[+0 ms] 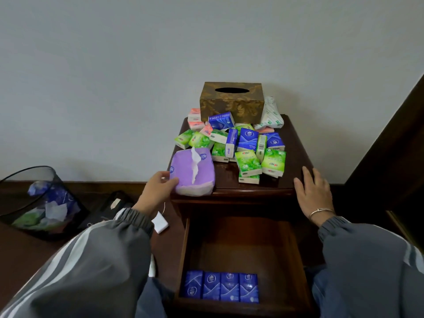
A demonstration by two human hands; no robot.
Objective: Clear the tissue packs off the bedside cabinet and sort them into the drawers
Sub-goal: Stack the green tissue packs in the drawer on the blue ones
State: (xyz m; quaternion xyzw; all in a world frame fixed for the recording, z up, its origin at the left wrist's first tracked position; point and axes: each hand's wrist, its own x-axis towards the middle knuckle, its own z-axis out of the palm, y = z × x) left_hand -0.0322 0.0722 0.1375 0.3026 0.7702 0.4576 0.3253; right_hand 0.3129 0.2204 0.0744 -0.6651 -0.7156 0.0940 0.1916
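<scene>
A heap of small green, blue and pink tissue packs (pixel 243 145) covers the back of the dark wooden bedside cabinet (pixel 291 138). A large purple tissue pack (pixel 195 173), with a tissue sticking out of its top, sits on the cabinet's front left corner. My left hand (pixel 158 187) grips that pack's left end with thumb and fingers. My right hand (pixel 313 191) lies flat and empty on the front right corner, fingers spread. Below, an open drawer (pixel 238 246) holds several blue packs (pixel 220 286) in a row along its near wall.
A gold patterned tissue box (pixel 231 103) stands at the cabinet's back, with a white soft pack (pixel 271 113) to its right. On the floor at the left are a black mesh bin (pixel 39 203) with rubbish, a dark bag (pixel 110 210) and a small white object (pixel 160 222).
</scene>
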